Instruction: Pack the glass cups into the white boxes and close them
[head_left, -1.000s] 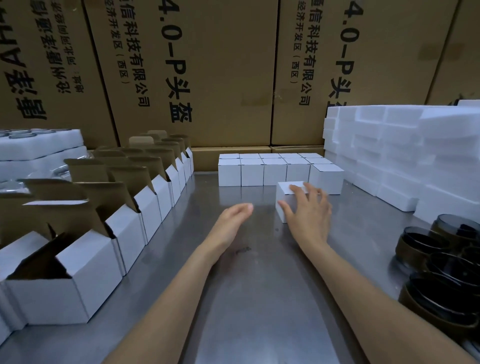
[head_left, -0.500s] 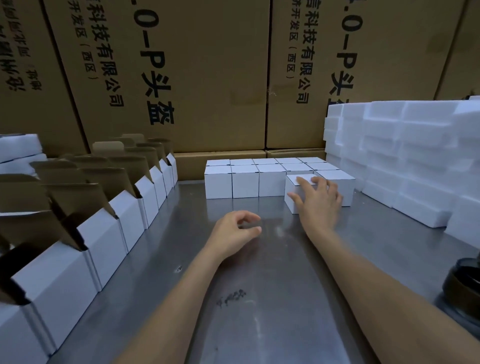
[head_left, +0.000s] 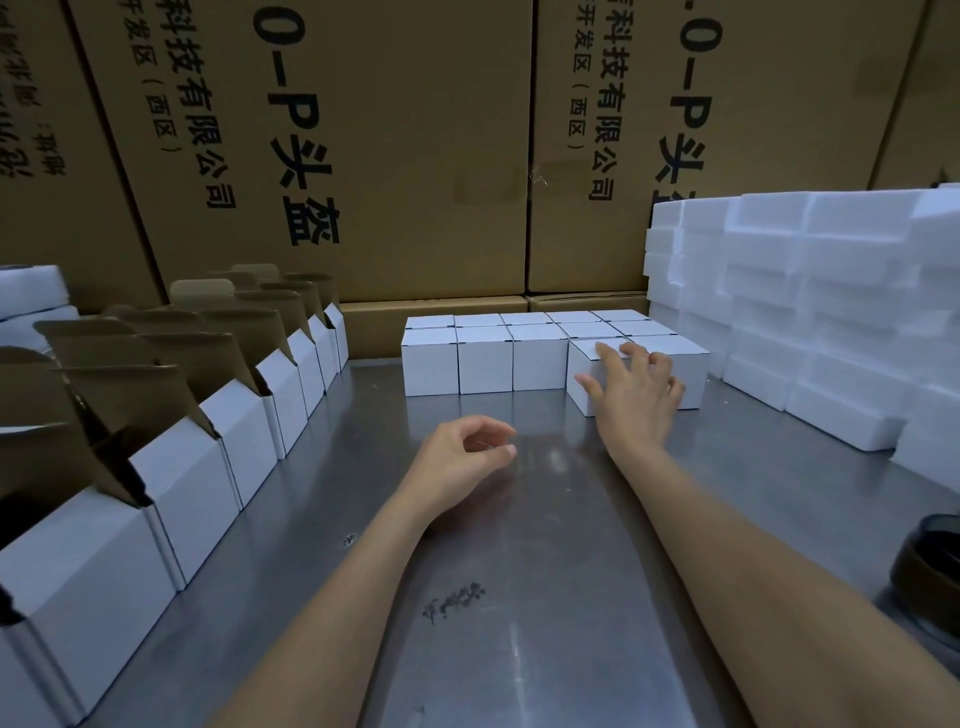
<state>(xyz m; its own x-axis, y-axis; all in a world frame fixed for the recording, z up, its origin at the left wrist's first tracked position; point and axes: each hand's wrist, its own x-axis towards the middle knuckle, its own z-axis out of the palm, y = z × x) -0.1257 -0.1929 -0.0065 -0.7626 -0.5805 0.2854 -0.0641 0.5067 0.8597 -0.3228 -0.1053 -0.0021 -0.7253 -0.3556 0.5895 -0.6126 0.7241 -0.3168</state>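
Your steel bench (head_left: 519, 597) carries open white boxes (head_left: 208, 467) in a row left of your left hand (head_left: 457, 457), closed white boxes (head_left: 483, 358) beyond it, stacked foam blocks (head_left: 831, 322) right of your right hand (head_left: 636, 395), and a dark glass cup (head_left: 930, 577) nearer you.

Closed box pushed back into the group

The right hand (head_left: 636, 395) has slid the closed white box (head_left: 589, 374) away across the tabletop (head_left: 519, 571); a second ago it stood apart in front, now it sits against the front row of closed boxes (head_left: 483, 364). The left hand (head_left: 460, 460), earlier stretched flat, has curled loosely, holding nothing.
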